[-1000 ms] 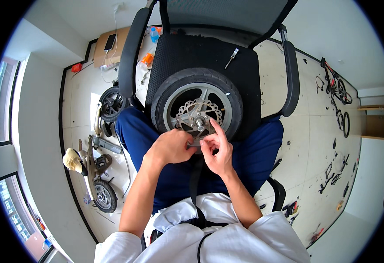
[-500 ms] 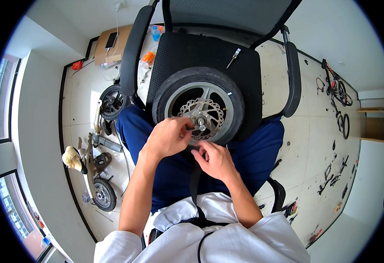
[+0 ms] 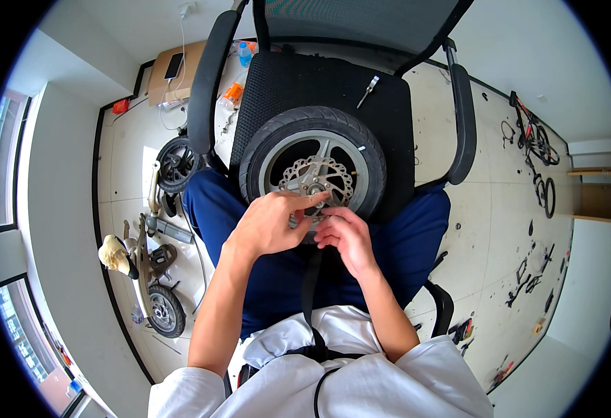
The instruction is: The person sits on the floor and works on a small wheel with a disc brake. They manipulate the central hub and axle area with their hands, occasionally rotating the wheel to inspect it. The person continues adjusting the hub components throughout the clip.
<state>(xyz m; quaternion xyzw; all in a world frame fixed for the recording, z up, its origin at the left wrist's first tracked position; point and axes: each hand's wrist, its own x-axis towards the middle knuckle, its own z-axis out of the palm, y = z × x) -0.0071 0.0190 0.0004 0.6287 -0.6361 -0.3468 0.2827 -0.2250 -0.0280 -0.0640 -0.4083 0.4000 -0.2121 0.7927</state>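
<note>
A small grey wheel with a black tyre (image 3: 271, 143) lies flat on the black seat of an office chair (image 3: 298, 80) in front of me. A silver brake disc (image 3: 304, 180) is fixed at its hub. My left hand (image 3: 271, 223) rests over the near rim, its fingertips on the disc edge near the hub. My right hand (image 3: 346, 235) sits beside it at the wheel's near edge with fingers curled; whether it pinches a small part is hidden. A small silver tool (image 3: 368, 89) lies on the seat behind the wheel.
A dismantled scooter frame with two small wheels (image 3: 153, 237) lies on the floor to my left. A cardboard box with a phone (image 3: 173, 68) stands at the back left. Loose parts and tools (image 3: 532, 272) are scattered on the floor to the right.
My right hand has dropped from the disc's centre to the wheel's near edge and curled. My left hand has shifted so its fingers reach toward the hub.
</note>
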